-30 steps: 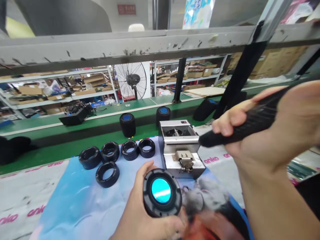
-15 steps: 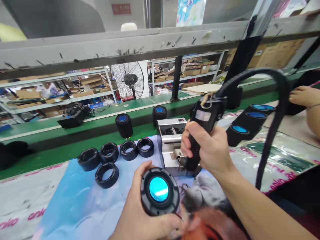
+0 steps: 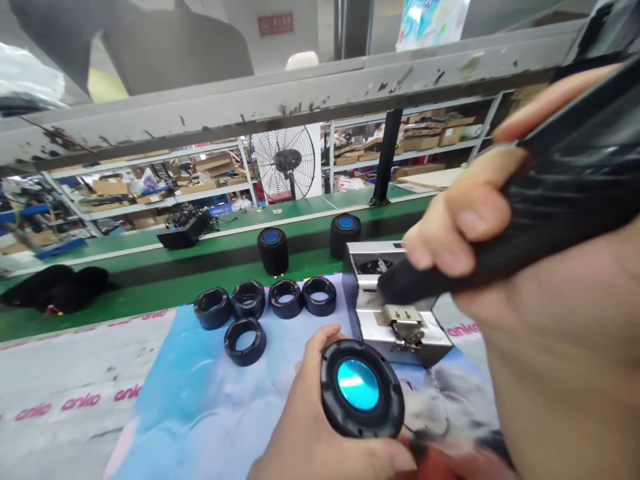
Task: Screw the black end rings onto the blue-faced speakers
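Observation:
My left hand [image 3: 320,427] is wrapped around a round black speaker [image 3: 363,388] with a shiny blue centre, its face turned up towards me. The fingers and thumb press on its sides. In my right hand [image 3: 480,207] is a black electric screwdriver [image 3: 545,200], gripped around its body. Its narrow front end points left and down over a silver screw feeder [image 3: 370,327], covering part of that machine. I cannot make out the bit.
Several black rings [image 3: 245,341] lie on the blue printed mat [image 3: 200,413] left of the feeder. Two black cylinders with blue tops [image 3: 273,252] stand behind on the green bench [image 3: 150,273]. A grey beam [image 3: 300,93] crosses above; a fan [image 3: 287,163] stands farther back.
The screwdriver has swung from upright to nearly level, its front end now over the feeder, and appears closer to me. The view has shifted right; my left hand still holds the speaker.

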Tool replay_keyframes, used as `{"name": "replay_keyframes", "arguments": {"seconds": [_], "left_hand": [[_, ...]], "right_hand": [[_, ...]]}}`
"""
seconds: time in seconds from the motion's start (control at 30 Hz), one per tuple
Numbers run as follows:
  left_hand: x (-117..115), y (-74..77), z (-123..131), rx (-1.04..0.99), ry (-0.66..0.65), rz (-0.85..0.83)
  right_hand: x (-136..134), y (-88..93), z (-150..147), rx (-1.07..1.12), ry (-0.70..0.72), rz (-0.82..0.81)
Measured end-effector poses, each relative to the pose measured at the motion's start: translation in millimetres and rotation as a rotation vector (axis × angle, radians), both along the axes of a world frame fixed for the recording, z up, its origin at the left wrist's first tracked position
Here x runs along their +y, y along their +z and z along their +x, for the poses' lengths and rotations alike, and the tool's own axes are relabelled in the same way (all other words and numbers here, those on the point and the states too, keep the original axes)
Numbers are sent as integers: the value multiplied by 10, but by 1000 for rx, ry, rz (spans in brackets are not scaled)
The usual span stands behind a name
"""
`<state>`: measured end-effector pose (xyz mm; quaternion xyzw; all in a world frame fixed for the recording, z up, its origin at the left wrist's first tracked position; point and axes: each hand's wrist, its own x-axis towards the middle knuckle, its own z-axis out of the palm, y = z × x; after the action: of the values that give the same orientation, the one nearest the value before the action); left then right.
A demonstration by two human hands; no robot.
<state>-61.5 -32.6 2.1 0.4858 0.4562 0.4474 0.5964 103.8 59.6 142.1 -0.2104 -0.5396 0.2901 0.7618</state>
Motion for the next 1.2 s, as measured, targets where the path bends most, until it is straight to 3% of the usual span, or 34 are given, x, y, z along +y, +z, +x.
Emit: {"name": "replay_keyframes", "arguments": {"seconds": [0.1,0.13,0.2,0.3,0.47,0.63,0.8,0.93,1.1,1.2], "left_hand": [[-13,-25,-10,33,27,-5],[-15,-35,-13,30,29,-14],[-14,-50,-16,5,35,-29],[-5,-55,-9,-48,44,-15],[14,-13,23,-10,85,21],[20,1,22,34,85,31],[24,-30,-9,78,104,77],[10,-15,-2,19,81,43],[3,4,24,-72,-14,-19],[28,-3,45,-84,-33,38]], "right_hand": [[376,-245,141,327,-304,235],[475,-328,211,318,-332,228],[561,-449,355,260,-320,170],[408,-489,485,278,-270,139],[90,-571,440,86,29,-155],[107,-816,397,67,61,-239],[96,-892,393,45,96,-279],[-15,-772,410,56,132,-341],[-246,-250,306,154,152,-205],[-358,19,104,46,293,-132]]}}
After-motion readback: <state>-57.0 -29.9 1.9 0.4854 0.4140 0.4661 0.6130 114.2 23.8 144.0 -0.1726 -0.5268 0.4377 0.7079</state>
